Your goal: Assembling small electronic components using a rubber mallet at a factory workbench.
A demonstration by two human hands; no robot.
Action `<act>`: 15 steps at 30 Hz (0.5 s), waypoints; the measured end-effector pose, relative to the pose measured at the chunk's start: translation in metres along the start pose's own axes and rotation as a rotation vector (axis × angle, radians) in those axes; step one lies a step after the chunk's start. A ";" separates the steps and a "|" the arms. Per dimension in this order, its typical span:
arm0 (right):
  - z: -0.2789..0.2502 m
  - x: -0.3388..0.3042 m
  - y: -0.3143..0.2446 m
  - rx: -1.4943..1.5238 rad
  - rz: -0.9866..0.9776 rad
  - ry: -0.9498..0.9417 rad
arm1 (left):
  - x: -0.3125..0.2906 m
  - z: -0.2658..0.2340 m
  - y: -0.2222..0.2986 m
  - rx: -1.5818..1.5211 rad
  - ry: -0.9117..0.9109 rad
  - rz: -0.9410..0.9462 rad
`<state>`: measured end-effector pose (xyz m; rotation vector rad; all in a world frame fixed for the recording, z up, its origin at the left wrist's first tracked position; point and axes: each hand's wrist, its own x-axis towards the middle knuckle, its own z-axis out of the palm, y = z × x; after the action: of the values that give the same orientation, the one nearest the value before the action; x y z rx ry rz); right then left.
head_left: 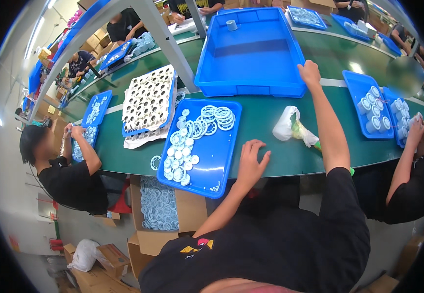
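My right hand (310, 73) is closed on the right rim of a large deep blue bin (251, 90), its arm stretched forward. One small light-blue cup (232, 25) stands at the bin's far end. Over the green bench, my left hand (252, 163) is open and holds nothing, its fingers apart. Beside it on the left lies a shallow blue tray (212, 166) with light-blue plastic rings (216, 118) and small round caps (176, 155). A crumpled white plastic bag (290, 124) rests on the bench between my arms.
Left of the tray, a stack of white pulp trays (148, 100) and a loose ring (155, 162) lie on the green bench (109, 156). Below, a cardboard box (192, 210) holds many rings. Blue trays (358, 80) of cups stand right. People work on both sides; a metal post (173, 49) rises behind.
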<state>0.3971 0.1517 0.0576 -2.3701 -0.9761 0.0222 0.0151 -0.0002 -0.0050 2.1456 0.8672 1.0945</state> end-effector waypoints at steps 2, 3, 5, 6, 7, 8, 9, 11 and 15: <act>-0.005 -0.010 0.000 -0.006 -0.026 0.049 | -0.001 0.001 0.000 -0.014 -0.002 -0.003; -0.006 -0.015 0.001 -0.010 -0.024 0.050 | -0.001 0.001 0.001 -0.022 0.000 -0.007; -0.007 -0.026 0.003 0.039 -0.042 0.156 | -0.001 0.001 0.004 -0.033 0.002 -0.013; -0.007 -0.032 0.005 0.036 -0.042 0.156 | -0.001 0.000 0.006 -0.041 -0.006 -0.019; -0.007 -0.039 0.007 0.069 -0.069 0.227 | 0.000 0.000 0.007 -0.048 -0.013 -0.025; -0.007 -0.046 0.008 0.101 -0.097 0.298 | -0.001 0.000 0.007 -0.049 -0.012 -0.025; -0.008 -0.051 0.008 0.101 -0.099 0.298 | -0.001 0.001 0.007 -0.035 -0.013 -0.003; -0.010 -0.060 0.008 0.073 -0.122 0.349 | -0.002 0.002 0.006 -0.022 -0.011 0.015; -0.008 -0.067 0.005 0.073 -0.125 0.359 | -0.003 0.000 0.005 -0.025 -0.016 0.024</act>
<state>0.3530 0.1004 0.0489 -2.1422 -0.9261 -0.3945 0.0151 -0.0054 -0.0029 2.1466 0.8182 1.0928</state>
